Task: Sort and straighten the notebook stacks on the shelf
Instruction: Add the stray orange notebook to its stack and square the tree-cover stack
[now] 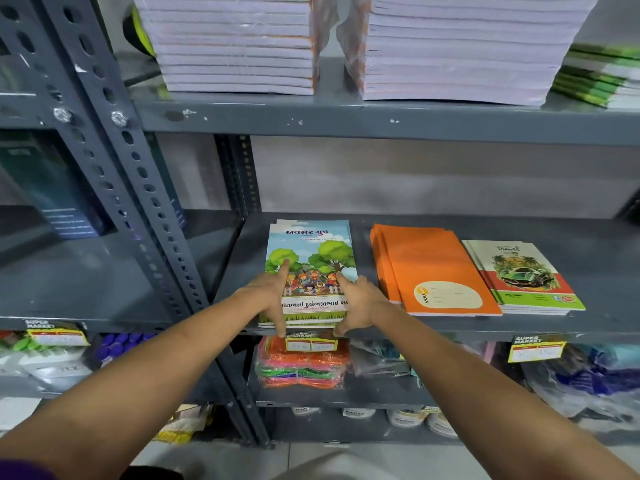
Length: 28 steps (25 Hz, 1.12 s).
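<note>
A short stack of notebooks with a tree-and-children cover (311, 247) lies on the grey middle shelf (588, 265), left of centre. My left hand (268, 299) presses its near left corner, forefinger stretched up the cover, thumb on the front edge. My right hand (356, 303) clasps the near right corner the same way. A stack of orange notebooks (433, 268) lies to the right, slightly fanned. Further right sits a stack with a green car cover (523, 275).
Two tall wrapped piles of white-edged books (235, 46) (460, 50) fill the shelf above, with green-edged books (602, 77) at far right. Perforated steel uprights (114, 161) stand at left. Yellow price tags (536, 348) hang on the shelf edge; packets of coloured goods (301, 365) lie below.
</note>
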Motion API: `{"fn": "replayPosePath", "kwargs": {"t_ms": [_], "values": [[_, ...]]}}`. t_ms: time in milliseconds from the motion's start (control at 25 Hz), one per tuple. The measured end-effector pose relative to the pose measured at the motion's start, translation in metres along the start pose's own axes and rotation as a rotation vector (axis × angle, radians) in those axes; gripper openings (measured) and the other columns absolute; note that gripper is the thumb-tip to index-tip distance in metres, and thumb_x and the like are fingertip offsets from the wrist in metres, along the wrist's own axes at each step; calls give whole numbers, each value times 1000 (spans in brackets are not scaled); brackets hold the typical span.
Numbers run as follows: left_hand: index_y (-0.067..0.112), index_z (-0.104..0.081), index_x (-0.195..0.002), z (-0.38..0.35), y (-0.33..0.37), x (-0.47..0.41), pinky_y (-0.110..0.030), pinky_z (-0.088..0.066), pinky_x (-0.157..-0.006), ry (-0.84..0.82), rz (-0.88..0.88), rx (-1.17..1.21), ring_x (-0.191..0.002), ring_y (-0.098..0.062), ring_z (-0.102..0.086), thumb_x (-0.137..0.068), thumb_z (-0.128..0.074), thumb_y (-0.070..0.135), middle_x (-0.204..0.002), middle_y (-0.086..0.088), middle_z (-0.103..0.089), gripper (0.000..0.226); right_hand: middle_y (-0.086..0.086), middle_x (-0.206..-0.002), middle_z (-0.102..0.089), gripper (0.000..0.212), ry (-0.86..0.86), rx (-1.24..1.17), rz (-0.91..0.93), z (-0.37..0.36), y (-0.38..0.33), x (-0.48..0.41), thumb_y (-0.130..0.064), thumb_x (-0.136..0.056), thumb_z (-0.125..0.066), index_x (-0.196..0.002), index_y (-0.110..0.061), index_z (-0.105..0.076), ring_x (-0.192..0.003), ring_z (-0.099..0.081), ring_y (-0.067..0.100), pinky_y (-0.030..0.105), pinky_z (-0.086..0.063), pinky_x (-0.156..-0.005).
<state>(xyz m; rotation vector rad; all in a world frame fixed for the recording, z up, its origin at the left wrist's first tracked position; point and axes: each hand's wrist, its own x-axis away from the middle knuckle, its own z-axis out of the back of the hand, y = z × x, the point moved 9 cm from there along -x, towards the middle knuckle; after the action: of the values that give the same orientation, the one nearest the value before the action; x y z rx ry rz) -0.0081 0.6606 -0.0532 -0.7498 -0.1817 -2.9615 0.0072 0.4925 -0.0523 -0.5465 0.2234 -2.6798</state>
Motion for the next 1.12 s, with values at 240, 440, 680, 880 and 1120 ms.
{"fn": "replayPosePath", "kwargs": {"t_ms": [240,440,680,880,1120], "values": [[27,13,-153,6,-9,-5,-46,-43,-104,18,0,51,-135,-34,-39,-53,-94,32,-149,-16,-34,146,22,-141,-41,114,23,19,0,7,-1,-4,-49,-69,-80,-154,-20,-10,-127,-46,38,40,-45,-101],[22,10,-154,15,-13,-5,-40,-43,-102,90,6,152,-131,-34,-45,-59,-92,26,-146,-15,-40,140,13,-126,-59,96,59,-25,5,15,-2,-9,-43,-69,-83,-145,-16,-30,-111,-59,32,37,-49,-86],[15,0,-153,17,-11,-1,-41,-46,-101,136,19,196,-128,-34,-49,-54,-95,31,-140,-16,-46,138,13,-129,-57,116,78,-96,-31,17,2,-10,-39,-61,-89,-150,-19,-18,-114,-57,35,41,-50,-92],[10,-16,-146,25,-15,5,-40,-52,-86,250,29,65,-111,-33,-59,-52,-94,40,-122,-15,-59,126,10,-132,-59,110,112,-81,-45,18,4,-12,-43,-57,-90,-146,-22,-31,-117,-57,33,40,-51,-93],[10,-27,-135,25,-19,9,-39,-54,-79,312,54,81,-102,-31,-63,-47,-95,42,-111,-13,-64,115,11,-137,-56,111,117,-73,-62,18,5,-8,-45,-59,-88,-150,-26,-29,-121,-55,33,40,-50,-96]]}}
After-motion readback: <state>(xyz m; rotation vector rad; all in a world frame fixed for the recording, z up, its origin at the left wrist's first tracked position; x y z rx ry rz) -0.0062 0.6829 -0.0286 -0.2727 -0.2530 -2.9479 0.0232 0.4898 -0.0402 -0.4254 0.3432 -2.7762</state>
